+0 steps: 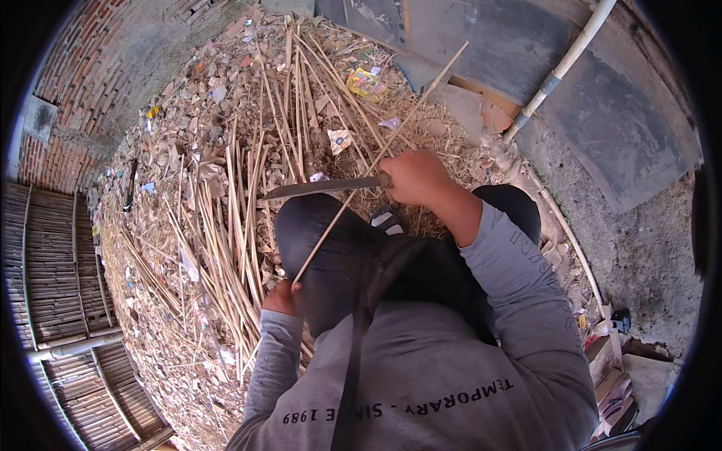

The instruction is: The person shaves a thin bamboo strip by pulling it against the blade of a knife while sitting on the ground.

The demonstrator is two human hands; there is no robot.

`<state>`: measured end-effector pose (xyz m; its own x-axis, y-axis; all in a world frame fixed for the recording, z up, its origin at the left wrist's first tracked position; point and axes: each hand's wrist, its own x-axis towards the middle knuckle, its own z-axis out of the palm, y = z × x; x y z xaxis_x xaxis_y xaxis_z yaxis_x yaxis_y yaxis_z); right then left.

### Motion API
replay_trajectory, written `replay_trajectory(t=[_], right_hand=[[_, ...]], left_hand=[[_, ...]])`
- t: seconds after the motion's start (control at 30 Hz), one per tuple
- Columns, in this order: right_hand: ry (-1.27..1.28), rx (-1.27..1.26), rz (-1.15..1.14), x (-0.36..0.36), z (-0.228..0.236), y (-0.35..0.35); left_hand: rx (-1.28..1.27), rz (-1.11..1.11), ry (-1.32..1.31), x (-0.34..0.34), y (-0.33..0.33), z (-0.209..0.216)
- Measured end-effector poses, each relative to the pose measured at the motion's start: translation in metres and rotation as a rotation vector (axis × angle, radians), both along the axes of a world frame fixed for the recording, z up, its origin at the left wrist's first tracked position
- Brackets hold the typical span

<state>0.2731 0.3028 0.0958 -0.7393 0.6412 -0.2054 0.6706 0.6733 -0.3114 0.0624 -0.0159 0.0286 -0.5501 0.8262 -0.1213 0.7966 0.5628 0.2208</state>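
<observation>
My right hand (416,177) is closed round the handle of a long machete (325,186), whose blade points left above my knee. A thin bamboo strip (331,225) slants from my left hand (281,298) up and to the right, passing the machete near its handle end and ending well beyond my right hand. My left hand grips the lower end of this strip beside my left thigh; some of its fingers are hidden. Many more pale bamboo strips (235,225) lie on the ground to the left and ahead of my knees.
Rubble and litter (162,218) cover the ground. A brick wall (79,83) and a bamboo slat wall (49,255) stand at the left. Dark grey panels (602,113) and a white pole (558,71) are at the right. A yellow wrapper (364,83) lies ahead.
</observation>
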Motion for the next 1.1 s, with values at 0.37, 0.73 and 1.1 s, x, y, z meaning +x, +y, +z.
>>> replay_trajectory(t=[0.37, 0.73, 1.1], right_hand=[[0.094, 0.0, -0.132, 0.008, -0.015, 0.021], [0.206, 0.019, -0.2, 0.012, -0.041, 0.045], [0.05, -0.103, -0.111, 0.0, -0.044, 0.027]], left_hand=[[0.069, -0.024, -0.024, -0.005, -0.001, -0.002], [0.046, -0.041, -0.1, -0.006, 0.006, 0.019], [0.05, -0.085, -0.148, -0.018, 0.005, 0.003]])
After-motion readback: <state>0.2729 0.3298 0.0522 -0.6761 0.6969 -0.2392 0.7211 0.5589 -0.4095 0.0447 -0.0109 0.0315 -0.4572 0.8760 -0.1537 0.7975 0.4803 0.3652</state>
